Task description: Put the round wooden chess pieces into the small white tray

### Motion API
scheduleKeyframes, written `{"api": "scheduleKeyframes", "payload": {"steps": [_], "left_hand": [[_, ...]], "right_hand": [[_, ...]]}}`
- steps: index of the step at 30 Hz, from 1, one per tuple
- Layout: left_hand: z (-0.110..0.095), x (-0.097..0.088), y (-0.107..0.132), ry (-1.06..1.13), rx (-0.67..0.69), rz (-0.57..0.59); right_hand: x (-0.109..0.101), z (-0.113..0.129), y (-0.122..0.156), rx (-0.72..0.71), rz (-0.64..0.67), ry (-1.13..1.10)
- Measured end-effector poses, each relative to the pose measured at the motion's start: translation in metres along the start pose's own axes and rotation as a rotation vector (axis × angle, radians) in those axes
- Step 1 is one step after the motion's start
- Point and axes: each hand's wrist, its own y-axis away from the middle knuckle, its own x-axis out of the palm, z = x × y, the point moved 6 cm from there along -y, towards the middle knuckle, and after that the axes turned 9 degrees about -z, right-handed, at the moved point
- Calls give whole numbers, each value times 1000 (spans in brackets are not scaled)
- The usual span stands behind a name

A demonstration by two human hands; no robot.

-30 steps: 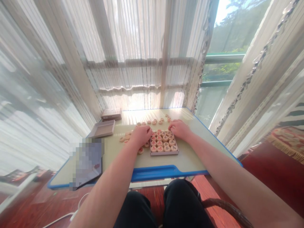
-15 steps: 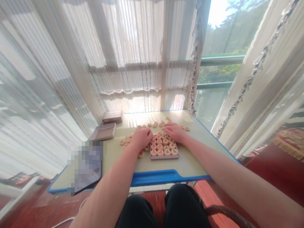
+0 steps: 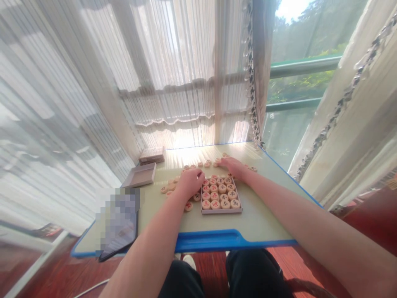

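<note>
A small grey box (image 3: 221, 211) in the middle of the table holds rows of round wooden chess discs (image 3: 221, 193) with red and black characters. My left hand (image 3: 191, 181) rests curled at the box's left side, over loose discs (image 3: 169, 189); what its fingers hold is hidden. My right hand (image 3: 233, 166) reaches past the box's far edge, fingers stretched flat toward the loose discs (image 3: 207, 164) scattered behind it.
The table (image 3: 254, 223) is pale green with a blue rim. A box lid (image 3: 139, 175) and a folded board (image 3: 151, 155) lie at the far left, a dark tablet (image 3: 119, 231) at the near left. Sheer curtains hang close behind and to the right.
My right hand has moved from the box's far right corner away over the loose discs behind it. My left hand stays by the box. The view has shifted left.
</note>
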Motion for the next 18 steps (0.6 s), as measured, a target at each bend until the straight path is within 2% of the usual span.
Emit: {"api": "scheduleKeyframes", "payload": {"steps": [8, 14, 18], "left_hand": [[0, 0, -1, -23, -7, 8], [0, -1, 1, -21, -16, 21], [1, -1, 1, -18, -4, 13]], "right_hand": [[1, 12, 5, -179, 44, 121], [-8, 24, 11, -254, 13, 212], [-6, 27, 15, -235, 82, 165]]}}
